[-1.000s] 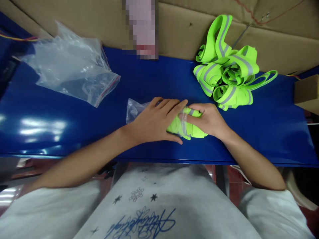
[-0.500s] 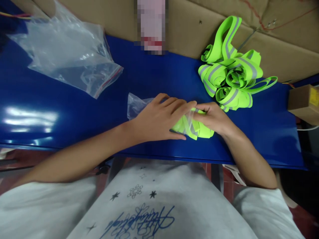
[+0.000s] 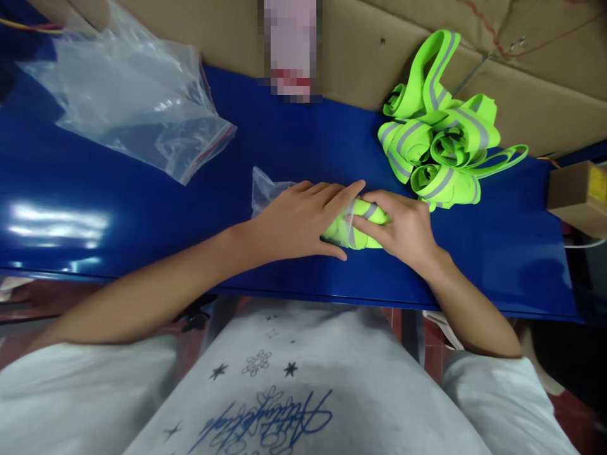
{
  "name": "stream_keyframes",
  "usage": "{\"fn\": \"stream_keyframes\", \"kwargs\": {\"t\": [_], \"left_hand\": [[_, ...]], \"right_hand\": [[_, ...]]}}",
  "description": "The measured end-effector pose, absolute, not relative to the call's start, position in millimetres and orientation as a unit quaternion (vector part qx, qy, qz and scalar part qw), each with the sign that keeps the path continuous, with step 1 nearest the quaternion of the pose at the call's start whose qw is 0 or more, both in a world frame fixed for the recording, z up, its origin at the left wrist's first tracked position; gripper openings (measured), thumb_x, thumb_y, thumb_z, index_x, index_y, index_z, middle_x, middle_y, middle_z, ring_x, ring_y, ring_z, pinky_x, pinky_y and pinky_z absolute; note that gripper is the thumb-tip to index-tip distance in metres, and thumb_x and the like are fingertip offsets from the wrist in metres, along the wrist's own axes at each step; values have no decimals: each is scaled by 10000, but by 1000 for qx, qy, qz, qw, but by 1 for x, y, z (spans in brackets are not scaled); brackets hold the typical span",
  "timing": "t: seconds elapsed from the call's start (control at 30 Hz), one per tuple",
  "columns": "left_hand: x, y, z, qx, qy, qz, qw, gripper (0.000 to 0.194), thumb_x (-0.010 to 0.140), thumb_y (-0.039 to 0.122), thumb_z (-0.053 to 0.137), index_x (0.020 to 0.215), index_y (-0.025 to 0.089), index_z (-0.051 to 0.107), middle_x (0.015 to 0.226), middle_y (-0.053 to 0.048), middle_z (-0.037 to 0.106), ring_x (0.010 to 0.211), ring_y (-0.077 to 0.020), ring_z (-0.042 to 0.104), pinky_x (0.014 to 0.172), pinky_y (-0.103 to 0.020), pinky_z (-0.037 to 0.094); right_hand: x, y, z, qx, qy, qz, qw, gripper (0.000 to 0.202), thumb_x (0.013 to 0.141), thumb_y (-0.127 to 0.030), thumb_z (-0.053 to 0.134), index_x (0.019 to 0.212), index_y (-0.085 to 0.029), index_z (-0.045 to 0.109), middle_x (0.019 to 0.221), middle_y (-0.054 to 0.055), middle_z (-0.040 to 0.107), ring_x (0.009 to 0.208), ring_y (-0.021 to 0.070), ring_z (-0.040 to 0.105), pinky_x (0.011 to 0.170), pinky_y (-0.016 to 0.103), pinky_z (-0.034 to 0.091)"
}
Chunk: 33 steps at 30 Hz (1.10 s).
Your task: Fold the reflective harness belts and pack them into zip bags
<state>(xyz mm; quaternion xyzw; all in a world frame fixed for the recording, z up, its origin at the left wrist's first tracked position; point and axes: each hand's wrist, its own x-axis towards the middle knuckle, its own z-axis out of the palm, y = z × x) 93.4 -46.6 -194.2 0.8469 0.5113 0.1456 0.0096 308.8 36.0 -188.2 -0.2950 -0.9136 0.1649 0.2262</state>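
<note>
Left hand (image 3: pixel 298 218) flat, fingers extended, pressing small clear bag (image 3: pixel 265 189) on blue table (image 3: pixel 142 208). Right hand (image 3: pixel 403 230) curled around folded green strap (image 3: pixel 353 227) at bag mouth. Strap pile (image 3: pixel 439 148) just beyond.

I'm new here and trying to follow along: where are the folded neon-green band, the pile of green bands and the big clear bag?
Folded neon-green reflective band (image 3: pixel 363 222): head view, its grey stripe.
Pile of neon-green reflective bands (image 3: pixel 441 148): head view, pile's middle.
Big clear plastic zip bag (image 3: pixel 133 107): head view, its centre.
</note>
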Motion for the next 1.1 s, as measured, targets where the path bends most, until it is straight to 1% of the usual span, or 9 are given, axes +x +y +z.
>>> {"fn": "stream_keyframes", "kwargs": {"t": [0.13,0.3,0.43,0.53,0.63,0.73,0.87,1.0,1.1], "left_hand": [[98,-46,-195,851,507,138,-10,1184,739,733,806,1578,47,328,1305,-189,691,1123,-324,694,942,-394,499],[111,-48,-195,864,487,107,-74,1262,720,765,797,1637,94,247,1335,-200,658,1127,-373,656,887,-428,455],[106,-44,-197,848,511,121,-69,1175,776,742,771,1641,122,273,1314,-186,668,1125,-370,651,913,-439,437],[96,-39,-200,838,519,159,-52,1153,781,808,706,1631,137,309,1332,-188,666,1153,-379,646,941,-449,438],[96,-38,-204,830,524,183,-54,1142,786,828,679,1629,144,323,1326,-191,667,1136,-386,646,936,-459,433],[106,-38,-204,834,521,172,-67,1064,827,752,703,1628,155,336,1256,-181,687,1085,-376,650,903,-452,426],[114,-40,-199,820,544,164,-68,977,894,673,676,1650,185,297,1216,-173,687,1048,-363,651,888,-449,427],[113,-41,-195,785,588,180,-78,987,909,755,582,1654,180,284,1234,-185,671,1058,-369,649,895,-455,441],[120,-45,-194,782,589,167,-117,860,998,620,538,1676,202,215,1193,-163,680,1042,-353,655,879,-458,448]], "right_hand": [[300,33,-198,-334,-877,228,260,308,917,-488,732,1018,-215,631,961,30,762,871,217,737,749,309,532],[291,32,-213,-381,-801,364,284,398,830,-394,753,1053,-250,456,906,-14,640,683,144,617,616,288,487],[300,38,-208,-286,-771,519,233,506,865,-408,748,1215,-271,409,1134,30,606,895,156,636,745,299,550],[309,43,-202,-297,-717,590,225,596,804,-454,848,1202,-286,436,1246,33,563,1033,163,624,814,288,578],[306,40,-206,-361,-667,600,254,631,679,-460,945,1064,-261,486,1139,14,569,980,151,622,780,273,584],[291,30,-214,-365,-647,599,298,635,660,-480,953,992,-252,461,1019,1,603,924,158,644,780,302,594],[279,21,-212,-309,-650,623,306,607,723,-587,889,1036,-270,476,960,-4,650,933,187,678,838,357,607],[289,23,-201,-269,-672,656,214,541,958,-738,557,1215,-262,583,1184,57,693,1202,224,657,1057,407,560],[294,22,-201,-184,-696,668,190,668,960,-784,494,1369,-262,573,1331,77,643,1325,251,592,1087,409,549]]}}
